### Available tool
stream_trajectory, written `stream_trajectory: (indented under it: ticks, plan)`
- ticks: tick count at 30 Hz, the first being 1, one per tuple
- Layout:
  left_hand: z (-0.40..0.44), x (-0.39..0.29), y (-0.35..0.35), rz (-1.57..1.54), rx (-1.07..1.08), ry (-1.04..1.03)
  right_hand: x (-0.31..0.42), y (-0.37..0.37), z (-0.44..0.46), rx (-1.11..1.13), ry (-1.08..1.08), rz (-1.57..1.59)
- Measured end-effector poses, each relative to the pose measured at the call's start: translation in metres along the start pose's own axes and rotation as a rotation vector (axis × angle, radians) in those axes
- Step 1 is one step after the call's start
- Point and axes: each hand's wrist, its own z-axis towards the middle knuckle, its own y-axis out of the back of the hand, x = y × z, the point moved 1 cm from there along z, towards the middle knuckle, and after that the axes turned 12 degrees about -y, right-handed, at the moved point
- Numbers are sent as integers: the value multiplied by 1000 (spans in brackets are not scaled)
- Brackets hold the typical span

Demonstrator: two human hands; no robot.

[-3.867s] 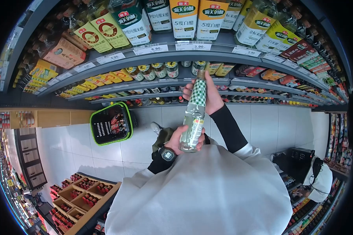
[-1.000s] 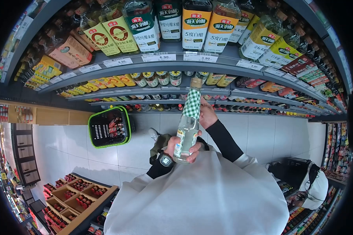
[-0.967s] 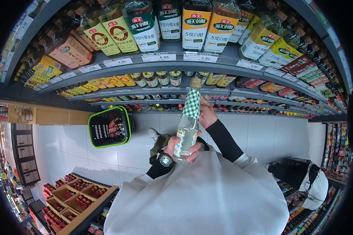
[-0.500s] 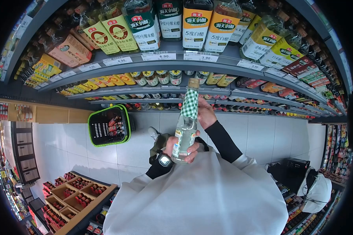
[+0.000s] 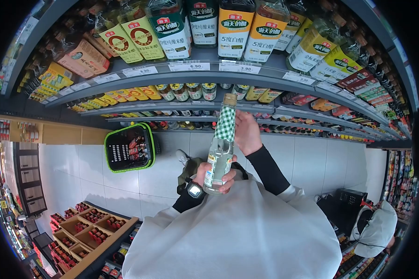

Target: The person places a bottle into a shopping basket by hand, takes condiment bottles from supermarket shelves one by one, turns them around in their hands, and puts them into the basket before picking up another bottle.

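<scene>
A clear glass bottle [image 5: 221, 151] with a green-and-white checked neck wrap and a brownish cap stands tilted in front of my chest. My left hand [image 5: 201, 175], with a watch at the wrist, is wrapped round its lower part. Beside the neck wrap is my right hand [image 5: 247, 132], its fingers curled and partly hidden behind the bottle; whether they touch it I cannot tell.
A shelf [image 5: 191, 76] of boxed and bottled goods with price tags spans the front. A green-rimmed black basket [image 5: 129, 148] holding packages is on the floor at left. Wooden display bins [image 5: 86, 232] stand at lower left. Another person [image 5: 377, 228] is at the right.
My right hand has shifted slightly right and turned, showing more of its palm. The bottle has moved slightly left since a second ago, still in my left hand. The other person has moved slightly.
</scene>
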Motion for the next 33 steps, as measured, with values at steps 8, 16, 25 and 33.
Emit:
stream_trajectory:
  ticks: [8, 16, 25, 33]
  plan:
    - [3, 1, -2, 111, -135, -2, 19, -42, -12, 226, 3, -179]
    - [15, -12, -25, 750, -701, 46, 31, -24, 0, 62, -89, -145]
    - [19, -8, -27, 679, -694, 28, 28, -20, 17, 20, -175, -73]
    - [13, 6, -12, -68, -356, -95, 10, -9, 35, 188, -311, 161]
